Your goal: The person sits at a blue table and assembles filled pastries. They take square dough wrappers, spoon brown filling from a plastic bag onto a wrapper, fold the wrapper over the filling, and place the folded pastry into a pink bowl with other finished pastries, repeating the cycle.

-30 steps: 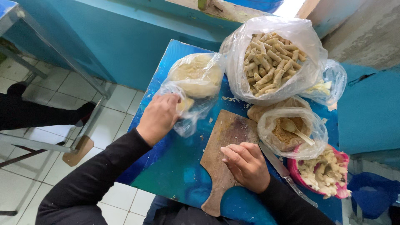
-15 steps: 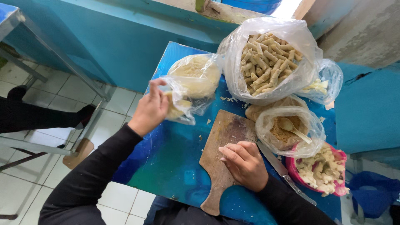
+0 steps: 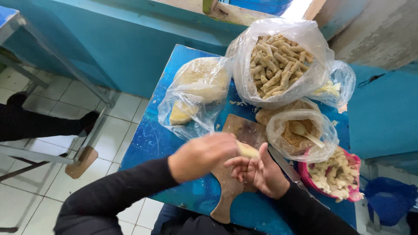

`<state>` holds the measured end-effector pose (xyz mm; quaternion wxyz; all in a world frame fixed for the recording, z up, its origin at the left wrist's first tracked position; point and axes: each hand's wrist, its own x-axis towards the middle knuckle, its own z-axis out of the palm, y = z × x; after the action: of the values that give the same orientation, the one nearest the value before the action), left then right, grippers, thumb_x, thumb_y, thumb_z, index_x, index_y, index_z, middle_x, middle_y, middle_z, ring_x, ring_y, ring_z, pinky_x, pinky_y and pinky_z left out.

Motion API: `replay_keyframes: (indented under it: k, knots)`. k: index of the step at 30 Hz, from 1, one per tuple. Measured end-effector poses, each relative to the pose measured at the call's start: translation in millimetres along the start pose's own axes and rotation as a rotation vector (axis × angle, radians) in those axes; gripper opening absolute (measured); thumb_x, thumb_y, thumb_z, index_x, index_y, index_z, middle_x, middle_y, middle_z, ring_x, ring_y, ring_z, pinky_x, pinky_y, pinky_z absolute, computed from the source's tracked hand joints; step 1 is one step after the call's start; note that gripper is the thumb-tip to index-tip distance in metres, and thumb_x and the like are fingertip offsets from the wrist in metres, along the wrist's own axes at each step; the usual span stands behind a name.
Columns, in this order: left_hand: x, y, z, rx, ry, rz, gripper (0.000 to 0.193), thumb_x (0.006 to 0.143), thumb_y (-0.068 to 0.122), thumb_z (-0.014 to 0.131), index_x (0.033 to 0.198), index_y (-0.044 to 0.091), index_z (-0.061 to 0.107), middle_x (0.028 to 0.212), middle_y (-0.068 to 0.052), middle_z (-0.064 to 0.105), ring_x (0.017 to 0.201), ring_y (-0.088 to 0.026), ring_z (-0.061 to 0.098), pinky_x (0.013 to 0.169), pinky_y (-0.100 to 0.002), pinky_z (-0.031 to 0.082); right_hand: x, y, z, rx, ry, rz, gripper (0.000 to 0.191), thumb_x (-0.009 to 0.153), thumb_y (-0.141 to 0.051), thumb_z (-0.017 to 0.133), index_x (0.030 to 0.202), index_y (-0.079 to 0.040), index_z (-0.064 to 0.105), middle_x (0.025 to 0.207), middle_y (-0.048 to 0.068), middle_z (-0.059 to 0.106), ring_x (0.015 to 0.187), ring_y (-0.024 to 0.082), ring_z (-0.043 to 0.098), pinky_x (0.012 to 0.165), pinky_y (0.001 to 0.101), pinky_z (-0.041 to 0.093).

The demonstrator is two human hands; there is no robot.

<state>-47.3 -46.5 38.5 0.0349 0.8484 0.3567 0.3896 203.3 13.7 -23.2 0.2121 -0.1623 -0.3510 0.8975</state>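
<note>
My left hand (image 3: 202, 156) is over the wooden cutting board (image 3: 237, 130), holding a pale yellow piece of dough (image 3: 247, 150) at its fingertips. My right hand (image 3: 257, 170) is palm up beside it, fingers apart, touching the dough piece. Both hands meet above the board's middle. A clear bag of pale dough sheets (image 3: 198, 93) lies behind my left hand.
On the blue table (image 3: 148, 141) stand a big bag of rolled sticks (image 3: 276, 63), a bag of brown filling with a spoon (image 3: 300, 132), a pink bowl of pale pieces (image 3: 335, 172) and a knife (image 3: 283, 163). Another person's dark legs (image 3: 26, 124) are at left.
My left hand left the dough bag and came back to the board with a piece of dough. My right hand turned palm up and opened to meet it.
</note>
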Motion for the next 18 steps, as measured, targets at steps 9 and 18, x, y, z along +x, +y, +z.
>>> replay_keyframes:
  k: [9, 18]
  knots:
    - [27, 66, 79, -0.324, -0.275, 0.429, 0.022, 0.104, 0.016, 0.063, 0.126, 0.014, 0.063, 0.13, -0.007, 0.063, 0.132, -0.025, 0.059, 0.116, -0.04, 0.047, -13, -3, -28, -0.035, 0.189, 0.019, 0.048, 0.104, -0.009, 0.055, 0.15, -0.005, 0.044, 0.119, 0.008, 0.066, 0.108, 0.017, 0.065, 0.097, 0.0356, 0.052]
    - [35, 112, 139, -0.719, -0.34, 0.38, 0.026, 0.105, 0.015, 0.064, 0.131, 0.014, 0.062, 0.131, -0.011, 0.062, 0.132, -0.027, 0.059, 0.114, -0.04, 0.044, -21, 0, -27, -0.194, 0.313, -0.138, 0.052, 0.097, -0.008, 0.058, 0.147, -0.004, 0.045, 0.128, 0.011, 0.065, 0.117, 0.019, 0.064, 0.103, 0.036, 0.05]
